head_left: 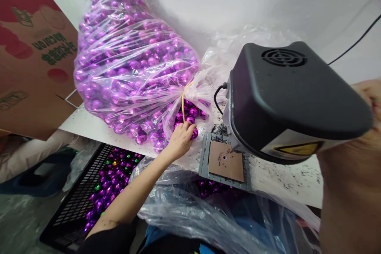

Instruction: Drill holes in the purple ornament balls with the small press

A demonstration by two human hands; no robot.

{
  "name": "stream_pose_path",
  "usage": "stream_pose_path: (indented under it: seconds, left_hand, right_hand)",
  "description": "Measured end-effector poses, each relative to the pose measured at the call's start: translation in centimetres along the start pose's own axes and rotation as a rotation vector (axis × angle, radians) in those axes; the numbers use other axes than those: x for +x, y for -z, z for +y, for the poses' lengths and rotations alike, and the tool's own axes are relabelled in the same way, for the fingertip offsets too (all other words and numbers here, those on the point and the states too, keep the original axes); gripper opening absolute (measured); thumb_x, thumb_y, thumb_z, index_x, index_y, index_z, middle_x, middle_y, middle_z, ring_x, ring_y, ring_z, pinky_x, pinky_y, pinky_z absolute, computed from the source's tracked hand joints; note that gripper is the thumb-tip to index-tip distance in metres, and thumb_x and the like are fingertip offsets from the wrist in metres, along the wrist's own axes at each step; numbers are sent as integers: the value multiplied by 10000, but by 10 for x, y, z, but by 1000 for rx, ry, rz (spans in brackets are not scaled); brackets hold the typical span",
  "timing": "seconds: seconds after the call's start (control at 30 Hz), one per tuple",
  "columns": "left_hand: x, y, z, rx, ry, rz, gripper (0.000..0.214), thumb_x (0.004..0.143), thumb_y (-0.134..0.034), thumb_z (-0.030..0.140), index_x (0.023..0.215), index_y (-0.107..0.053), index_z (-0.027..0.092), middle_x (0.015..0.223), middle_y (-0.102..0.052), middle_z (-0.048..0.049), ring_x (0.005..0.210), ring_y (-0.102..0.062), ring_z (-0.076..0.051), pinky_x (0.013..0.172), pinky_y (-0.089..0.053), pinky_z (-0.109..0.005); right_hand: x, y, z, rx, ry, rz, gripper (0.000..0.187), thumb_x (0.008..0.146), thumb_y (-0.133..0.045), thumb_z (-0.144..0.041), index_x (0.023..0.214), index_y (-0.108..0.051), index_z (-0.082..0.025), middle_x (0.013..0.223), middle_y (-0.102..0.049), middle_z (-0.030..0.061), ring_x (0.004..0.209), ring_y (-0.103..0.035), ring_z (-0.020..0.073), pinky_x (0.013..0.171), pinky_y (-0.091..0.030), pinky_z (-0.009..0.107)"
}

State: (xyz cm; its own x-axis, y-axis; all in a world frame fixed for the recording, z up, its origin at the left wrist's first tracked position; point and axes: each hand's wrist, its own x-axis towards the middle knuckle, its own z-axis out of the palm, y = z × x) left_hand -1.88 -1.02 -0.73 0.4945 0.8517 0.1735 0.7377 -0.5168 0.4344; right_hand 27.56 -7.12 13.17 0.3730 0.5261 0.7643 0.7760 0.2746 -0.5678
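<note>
My left hand (181,141) is at the mouth of a clear plastic bag (127,59), its fingers closed on a shiny purple ball (195,133) among several others spilling out. A yellow tie (183,105) cinches the bag just above the fingers. Close to the camera, my right hand (369,95) is curled behind the black housing of a machine (300,87); the housing hides most of its fingers and what they grip. Under the machine's head, a brown square plate (226,162) with a small hole lies on a grey slotted base (205,158).
A black crate (80,182) of purple, green and gold balls stands low on the left. Behind it are a cardboard box (32,55) and another person's leg (35,154). Plastic sheeting (190,206) hangs over the table's front edge. Dark flecks litter the white tabletop (285,178).
</note>
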Motion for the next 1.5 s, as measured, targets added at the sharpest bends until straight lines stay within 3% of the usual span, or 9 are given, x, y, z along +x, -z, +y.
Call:
stream_pose_path:
  seconds: [0.07,0.2,0.3,0.5,0.6,0.7,0.93,1.27,1.5]
  left_hand:
    - [-4,7,11,-421,109,11,474,900,-652,262,1348,-505,213,1286,-582,-115,1143,-594,-283,987,-493,-465]
    - [-18,1,32,-1300,378,-288,628,883,-680,510,1405,-449,248,998,-667,-50,772,-692,-185,691,-538,-307]
    - [-22,-16,40,-1537,466,-379,624,811,-771,504,1319,-523,239,897,-660,-24,718,-689,-157,620,-509,-248]
    - [-18,-43,54,-1223,400,-227,596,852,-721,534,1319,-555,202,780,-639,14,638,-623,-138,565,-476,-230]
    - [-17,-54,64,-978,273,-111,516,890,-692,466,1330,-576,223,1060,-698,-45,915,-671,-206,802,-546,-319]
    - [-20,-61,72,-769,171,-55,474,912,-677,392,1344,-567,230,1264,-667,-75,1160,-627,-268,1036,-491,-434]
    - [-23,-68,86,-406,-26,10,340,911,-672,367,1212,-631,215,1288,-646,-122,1223,-589,-312,1076,-466,-519]
    - [-21,-71,91,-421,-55,-59,351,948,-586,396,1251,-611,221,1239,-653,-111,1254,-557,-302,1225,-262,-605]
    - [-20,-64,91,-381,-59,-71,389,960,-547,484,1266,-603,251,1207,-678,-95,1245,-569,-312,1249,-203,-611]
  right_hand:
    - [1,0,0,54,24,-3,293,926,-521,-357,723,-526,-145,608,-344,-38,587,-312,29,556,-227,249]
    - [2,1,-2,65,46,-9,290,937,-523,-333,722,-519,-140,607,-351,-42,588,-308,23,568,-234,251]
    - [2,1,-4,61,50,-8,307,949,-516,-351,724,-517,-142,603,-355,-42,582,-306,27,561,-234,249]
    - [1,0,-11,146,27,-51,337,977,-497,-349,716,-519,-138,597,-378,-44,594,-335,16,552,-231,211]
    - [1,1,-12,157,17,-51,310,971,-518,-319,722,-531,-133,602,-343,-46,594,-318,9,546,-213,196]
    - [1,2,-13,145,19,-54,312,979,-511,-315,729,-535,-130,618,-304,-43,594,-293,7,542,-194,193]
    - [0,2,-12,141,28,-47,367,990,-506,-385,737,-544,-122,654,-332,-31,629,-297,19,555,-207,205]
    - [-1,7,-14,168,44,-102,387,1001,-483,-417,755,-562,-129,650,-330,-35,638,-300,16,565,-220,208]
    - [-43,28,-22,22,111,44,201,915,-557,-216,729,-589,-147,644,-489,-28,557,-351,20,574,-333,236]
